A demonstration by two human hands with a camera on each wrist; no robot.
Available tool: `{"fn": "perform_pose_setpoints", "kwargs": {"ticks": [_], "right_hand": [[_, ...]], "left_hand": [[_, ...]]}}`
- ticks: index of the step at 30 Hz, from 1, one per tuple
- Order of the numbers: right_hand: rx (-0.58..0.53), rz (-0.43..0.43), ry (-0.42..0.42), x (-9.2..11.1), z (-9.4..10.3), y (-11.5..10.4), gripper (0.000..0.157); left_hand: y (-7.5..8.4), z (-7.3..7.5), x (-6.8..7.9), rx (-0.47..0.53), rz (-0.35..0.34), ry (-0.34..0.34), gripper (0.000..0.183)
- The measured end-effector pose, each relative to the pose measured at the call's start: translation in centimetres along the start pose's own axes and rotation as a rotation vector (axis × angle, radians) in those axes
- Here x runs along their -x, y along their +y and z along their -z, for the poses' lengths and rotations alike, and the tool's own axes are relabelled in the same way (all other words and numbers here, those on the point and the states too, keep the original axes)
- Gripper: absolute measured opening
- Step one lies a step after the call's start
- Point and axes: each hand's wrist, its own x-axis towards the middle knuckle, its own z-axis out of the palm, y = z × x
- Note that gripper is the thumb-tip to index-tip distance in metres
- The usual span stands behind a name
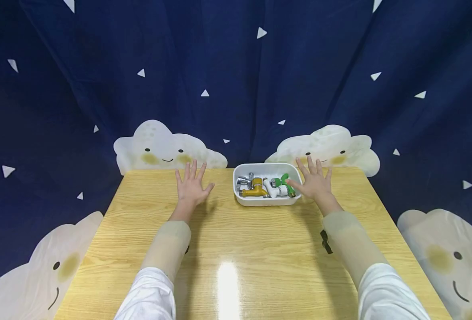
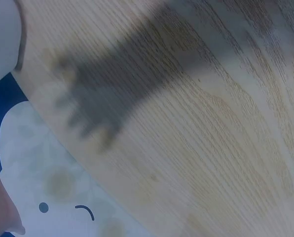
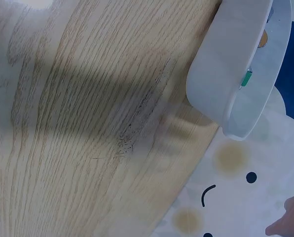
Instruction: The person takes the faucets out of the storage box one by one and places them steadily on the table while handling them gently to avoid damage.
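My left hand (image 1: 191,189) hovers over the table to the left of a white tub, fingers spread and straight, holding nothing. At the tub's right end is my right hand (image 1: 316,183), its fingers also spread and its thumb over the rim. The white tub (image 1: 267,202) stands near the table's far edge. In it lie a yellow tap-like fitting (image 1: 256,189), a white one (image 1: 273,190), a green one (image 1: 285,180) and several chrome pieces (image 1: 243,181). Only part of each hand shows in the wrist views, at the edge.
The wooden table (image 1: 227,235) has light grain and a bright glare spot. Behind it hangs a dark blue curtain (image 1: 227,66) with white triangles and smiling clouds. Shadows of both arms fall on the tabletop.
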Motion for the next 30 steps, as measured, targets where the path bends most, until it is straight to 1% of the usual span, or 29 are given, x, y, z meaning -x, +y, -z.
{"fn": "perform_pose_setpoints", "kwargs": {"ticks": [4,7,10,14,17,20,24,28,30], "right_hand": [[-0.011,-0.007,0.008,-0.1,-0.2,0.2,0.089],[-0.059,-0.016,0.037,-0.1,-0.3,0.3,0.085],[-0.112,-0.036,0.08,-0.1,-0.5,0.5,0.08],[-0.146,-0.07,0.131,-0.2,-1.1,0.9,0.074],[-0.174,-0.09,0.135,-0.2,-1.6,1.1,0.072],[-0.213,-0.108,0.121,-0.1,-2.0,1.1,0.073],[-0.242,-0.127,0.112,0.2,-2.8,1.3,0.072],[-0.263,-0.146,0.104,0.3,-3.5,1.5,0.07],[-0.268,-0.158,0.095,0.3,-3.9,1.6,0.069]], "left_hand": [[0.1,0.0,0.0,0.005,0.003,-0.008,0.077],[0.3,0.0,0.0,0.016,0.0,0.011,0.075],[0.9,-0.1,-0.1,0.037,-0.012,0.063,0.071],[1.9,-0.6,-0.1,0.109,-0.02,0.152,0.065],[2.6,-1.1,0.1,0.183,0.0,0.212,0.061],[3.3,-1.7,0.2,0.238,0.025,0.249,0.058],[4.1,-2.5,0.3,0.278,0.047,0.25,0.056],[4.9,-3.3,0.1,0.295,0.059,0.217,0.053],[5.4,-3.7,0.0,0.298,0.067,0.183,0.052]]}}
